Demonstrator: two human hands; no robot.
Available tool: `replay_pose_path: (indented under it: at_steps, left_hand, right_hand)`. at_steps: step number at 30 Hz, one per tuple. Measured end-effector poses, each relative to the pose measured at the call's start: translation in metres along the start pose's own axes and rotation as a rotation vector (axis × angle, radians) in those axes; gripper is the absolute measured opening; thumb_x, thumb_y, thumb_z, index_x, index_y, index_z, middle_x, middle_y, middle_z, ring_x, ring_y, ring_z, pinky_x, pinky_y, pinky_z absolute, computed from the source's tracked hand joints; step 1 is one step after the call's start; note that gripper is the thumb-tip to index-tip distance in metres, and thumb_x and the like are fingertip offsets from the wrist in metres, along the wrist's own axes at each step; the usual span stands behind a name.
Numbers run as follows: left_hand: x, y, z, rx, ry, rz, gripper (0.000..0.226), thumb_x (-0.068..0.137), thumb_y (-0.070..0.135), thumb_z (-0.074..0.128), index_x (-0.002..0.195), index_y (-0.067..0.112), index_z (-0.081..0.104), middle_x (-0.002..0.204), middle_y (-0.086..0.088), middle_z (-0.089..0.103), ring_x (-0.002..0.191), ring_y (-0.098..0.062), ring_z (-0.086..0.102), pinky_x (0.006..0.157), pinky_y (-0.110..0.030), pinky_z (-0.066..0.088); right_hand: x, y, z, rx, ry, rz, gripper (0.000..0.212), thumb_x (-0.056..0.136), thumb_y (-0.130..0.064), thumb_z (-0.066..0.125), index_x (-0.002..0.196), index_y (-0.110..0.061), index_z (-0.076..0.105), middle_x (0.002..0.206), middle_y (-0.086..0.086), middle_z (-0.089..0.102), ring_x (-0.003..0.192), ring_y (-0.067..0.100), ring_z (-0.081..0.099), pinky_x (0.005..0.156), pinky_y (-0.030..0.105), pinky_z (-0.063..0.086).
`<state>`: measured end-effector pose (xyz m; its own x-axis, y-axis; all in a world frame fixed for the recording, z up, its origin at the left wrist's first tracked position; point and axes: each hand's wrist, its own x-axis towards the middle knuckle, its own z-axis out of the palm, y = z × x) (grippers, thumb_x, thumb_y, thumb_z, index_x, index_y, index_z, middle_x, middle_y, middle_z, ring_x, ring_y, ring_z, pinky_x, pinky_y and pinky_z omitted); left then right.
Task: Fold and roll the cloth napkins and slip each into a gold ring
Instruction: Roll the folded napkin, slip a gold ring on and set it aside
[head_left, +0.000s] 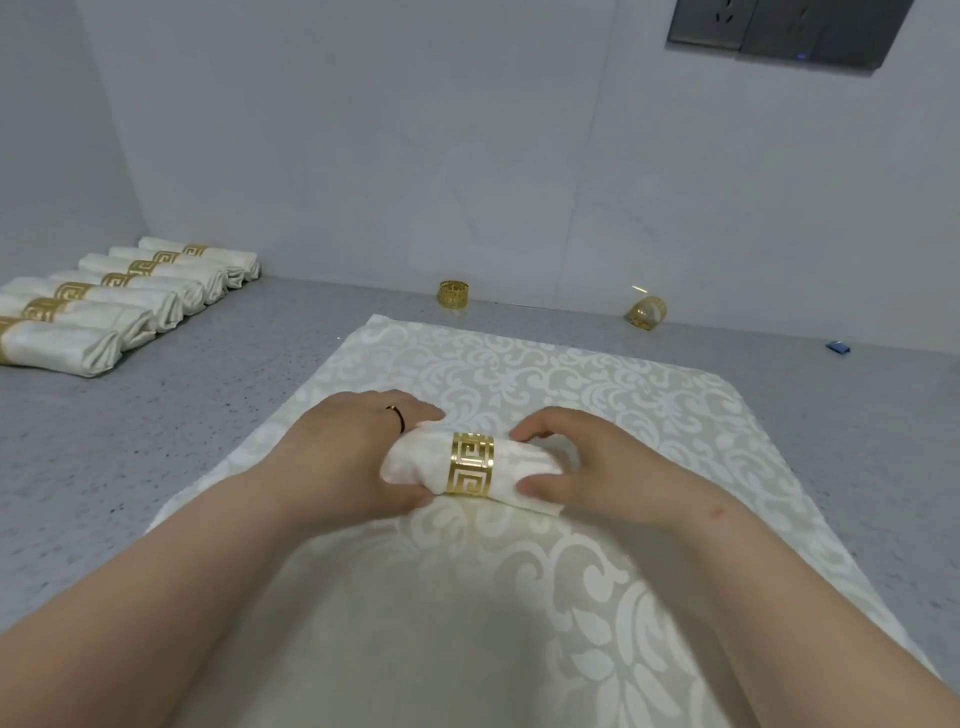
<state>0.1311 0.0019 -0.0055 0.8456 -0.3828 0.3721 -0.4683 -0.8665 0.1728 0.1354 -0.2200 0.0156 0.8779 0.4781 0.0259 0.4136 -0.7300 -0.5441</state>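
A rolled white napkin lies across the middle of a flat patterned cream napkin. A gold ring with a key pattern sits around the roll's middle. My left hand grips the roll's left end, fingers curled over it. My right hand holds the right end between thumb and fingers. Two loose gold rings stand by the back wall: one upright, one tipped.
Several finished rolled napkins in gold rings lie in a row at the back left of the grey speckled counter. A small blue object lies at the right. White walls close the back and left.
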Motion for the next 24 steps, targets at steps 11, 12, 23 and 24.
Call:
replay_pose_path:
  at_steps: [11, 12, 23, 24]
  left_hand:
    - [0.005, 0.01, 0.006, -0.19, -0.086, -0.027, 0.053, 0.076, 0.049, 0.066, 0.125, 0.039, 0.049, 0.089, 0.034, 0.036, 0.096, 0.001, 0.044, 0.075, -0.006, 0.032]
    - [0.005, 0.01, 0.007, -0.19, -0.092, -0.031, 0.051, 0.076, 0.047, 0.066, 0.124, 0.039, 0.05, 0.089, 0.033, 0.037, 0.094, 0.002, 0.043, 0.073, -0.005, 0.032]
    - [0.003, 0.013, 0.006, -0.21, -0.114, -0.125, 0.059, 0.07, 0.055, 0.068, 0.124, 0.044, 0.045, 0.097, 0.034, 0.046, 0.097, 0.003, 0.048, 0.071, -0.004, 0.032]
    - [0.003, 0.015, 0.006, -0.185, -0.124, -0.121, 0.068, 0.069, 0.058, 0.068, 0.129, 0.043, 0.041, 0.107, 0.031, 0.047, 0.107, 0.0, 0.049, 0.073, -0.005, 0.031]
  right_hand:
    - [0.006, 0.002, 0.006, -0.033, -0.036, 0.023, 0.036, 0.081, -0.022, 0.065, 0.116, -0.026, 0.054, 0.103, -0.012, 0.048, 0.097, 0.005, 0.042, 0.078, 0.012, 0.035]
    - [0.007, 0.001, 0.007, -0.076, -0.015, 0.007, 0.033, 0.082, -0.021, 0.063, 0.114, -0.024, 0.055, 0.102, -0.011, 0.048, 0.099, 0.006, 0.041, 0.08, 0.015, 0.033]
    - [0.003, 0.002, 0.008, -0.083, 0.052, 0.002, 0.046, 0.082, -0.026, 0.063, 0.125, -0.028, 0.047, 0.108, -0.018, 0.048, 0.108, 0.007, 0.041, 0.096, 0.021, 0.03]
    - [0.004, 0.0, 0.011, -0.143, 0.064, -0.019, 0.052, 0.081, -0.032, 0.065, 0.129, -0.028, 0.045, 0.114, -0.017, 0.049, 0.11, 0.007, 0.042, 0.098, 0.022, 0.028]
